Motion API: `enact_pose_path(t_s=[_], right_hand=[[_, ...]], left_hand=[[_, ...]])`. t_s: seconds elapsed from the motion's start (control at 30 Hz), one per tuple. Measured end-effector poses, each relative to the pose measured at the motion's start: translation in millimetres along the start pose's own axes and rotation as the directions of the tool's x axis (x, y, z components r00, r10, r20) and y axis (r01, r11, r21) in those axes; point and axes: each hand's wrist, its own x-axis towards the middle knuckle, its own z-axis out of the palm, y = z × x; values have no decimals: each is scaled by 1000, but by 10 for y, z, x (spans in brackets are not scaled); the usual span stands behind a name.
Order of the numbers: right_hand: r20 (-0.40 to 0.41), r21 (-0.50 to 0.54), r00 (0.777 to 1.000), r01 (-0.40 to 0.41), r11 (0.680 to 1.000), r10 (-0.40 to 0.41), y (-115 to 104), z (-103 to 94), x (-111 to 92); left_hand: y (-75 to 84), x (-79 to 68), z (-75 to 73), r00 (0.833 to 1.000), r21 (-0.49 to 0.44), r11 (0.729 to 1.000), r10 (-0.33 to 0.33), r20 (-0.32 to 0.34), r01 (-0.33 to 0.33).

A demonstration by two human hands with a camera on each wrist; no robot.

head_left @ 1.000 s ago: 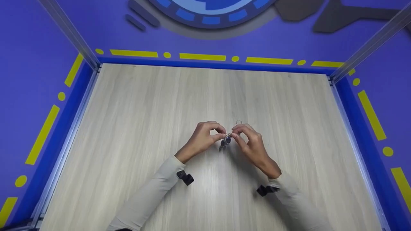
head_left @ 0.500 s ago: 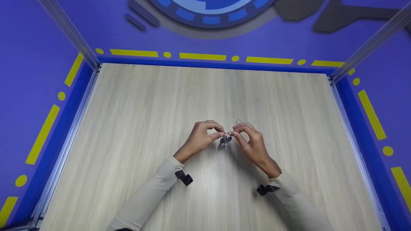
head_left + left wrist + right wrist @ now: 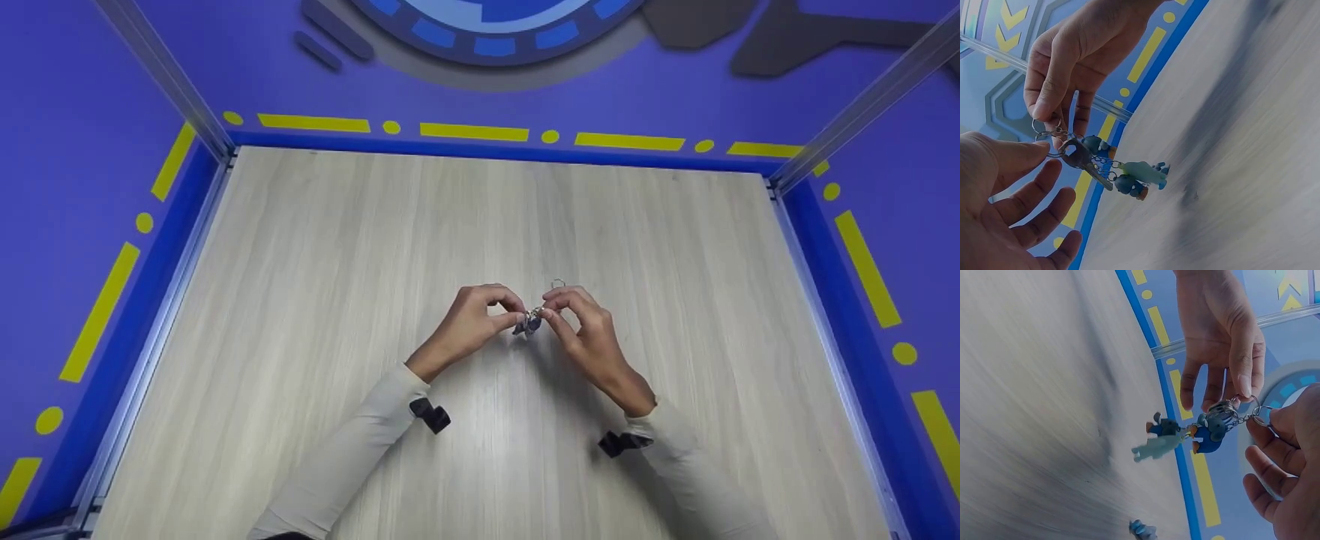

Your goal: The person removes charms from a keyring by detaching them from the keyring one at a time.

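Note:
My left hand [image 3: 480, 316] and right hand [image 3: 589, 330] face each other over the table, each pinching a metal ring of one bunch. In the left wrist view, a ring [image 3: 1054, 154] sits at my left thumb, and a key [image 3: 1079, 158] hangs by it. In the right wrist view, my right thumb and forefinger hold another ring [image 3: 1262, 417], linked by a small chain. Below dangle a blue figurine charm [image 3: 1207, 434] with a grey head, a similar one [image 3: 1165, 426] and a pale green charm [image 3: 1158, 446]. How the rings interlock is too small to tell.
A separate metal ring [image 3: 558, 283] shows just beyond my right fingers in the head view. A blue-grey charm [image 3: 1143, 530] lies on the wood-grain table [image 3: 337, 247]. Blue panels [image 3: 480, 97] with yellow marks enclose the table's back and sides.
The hanging charms and key have swung and bunched closer under the fingers. My left hand drew slightly left, then stayed there. My right hand has hardly moved.

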Motion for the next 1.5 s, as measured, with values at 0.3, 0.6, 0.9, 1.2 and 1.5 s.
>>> enact_pose_path(t_s=[0.3,0.6,0.9,1.2,1.5], right_hand=[[36,-36,999,39,999,-38,-19,-3,-4],[59,-25,998,34,999,-32,-26,-14,-14],[35,-13,999,39,999,-38,-9,-7,-28],[33,-10,998,56,998,-55,-15,8,-18],[59,-43,997,60,997,-58,-30,29,-11]], left_hand=[[28,17,15,1000,12,1000,25,3,-25],[11,-9,-2,1000,-24,1000,-2,-5,2],[-7,-39,-32,1000,-73,997,-12,-7,11],[-35,-59,-64,999,-63,997,-38,35,41],[13,-23,-64,995,17,999,-43,86,41]])
